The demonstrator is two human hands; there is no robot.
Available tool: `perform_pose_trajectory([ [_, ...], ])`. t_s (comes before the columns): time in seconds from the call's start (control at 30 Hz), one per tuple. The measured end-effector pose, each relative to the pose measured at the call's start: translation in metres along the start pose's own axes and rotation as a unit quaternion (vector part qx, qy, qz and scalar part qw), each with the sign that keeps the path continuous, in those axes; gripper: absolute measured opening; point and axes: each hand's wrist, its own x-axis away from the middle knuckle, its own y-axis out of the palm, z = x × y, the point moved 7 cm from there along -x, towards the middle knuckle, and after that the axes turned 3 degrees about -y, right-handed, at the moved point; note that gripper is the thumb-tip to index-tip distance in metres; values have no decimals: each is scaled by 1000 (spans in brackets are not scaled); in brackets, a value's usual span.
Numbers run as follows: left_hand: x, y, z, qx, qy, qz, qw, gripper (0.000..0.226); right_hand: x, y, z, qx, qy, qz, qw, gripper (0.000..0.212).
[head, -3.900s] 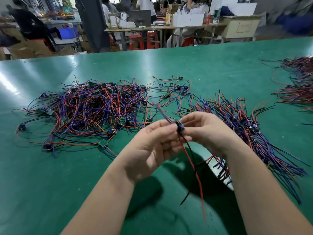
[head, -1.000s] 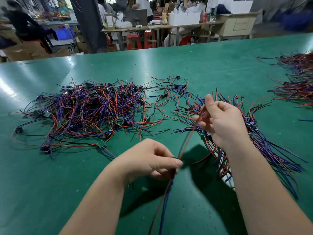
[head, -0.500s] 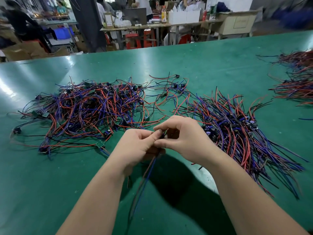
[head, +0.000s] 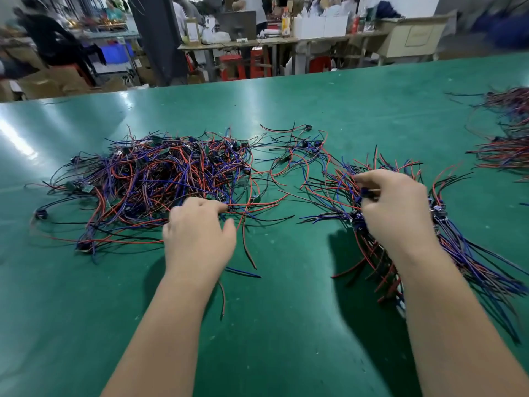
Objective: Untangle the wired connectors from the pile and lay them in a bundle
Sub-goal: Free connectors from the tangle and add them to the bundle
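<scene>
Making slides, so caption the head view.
Left hand at the tangled pile of red, blue and black wired connectors; right hand pinches a small blue connector over the laid-out wire bundle.

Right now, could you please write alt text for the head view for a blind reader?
A person's right hand pinches a wired connector over the bundle on a green table. The left hand reaches into the edge of the tangled pile of red, blue and black wires.
</scene>
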Motion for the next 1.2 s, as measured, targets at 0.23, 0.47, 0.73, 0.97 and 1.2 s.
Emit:
perform_pose_trajectory([
  [0.23, -9, 10, -50, -49, -177, -108, 977, 55, 2, -5, 29, 168, 122, -31, 978, 40],
  [0.47, -17, 16, -50, 116, -152, -103, 976, 50, 8, 11, -5, 113, 27, -29, 993, 30],
  [0.73, -5, -1, 8, 613, -68, -118, 778, 58, 24, 30, -45, -172, -60, -51, 982, 16],
  [0.97, 7, -2, 35, 608, 44, -125, 783, 62, 42, 66, -60, -514, 78, -260, 814, 29],
  [1.2, 21, -3, 53, 549, 148, -113, 815, 64, 42, 68, -54, -496, 100, -228, 832, 35],
])
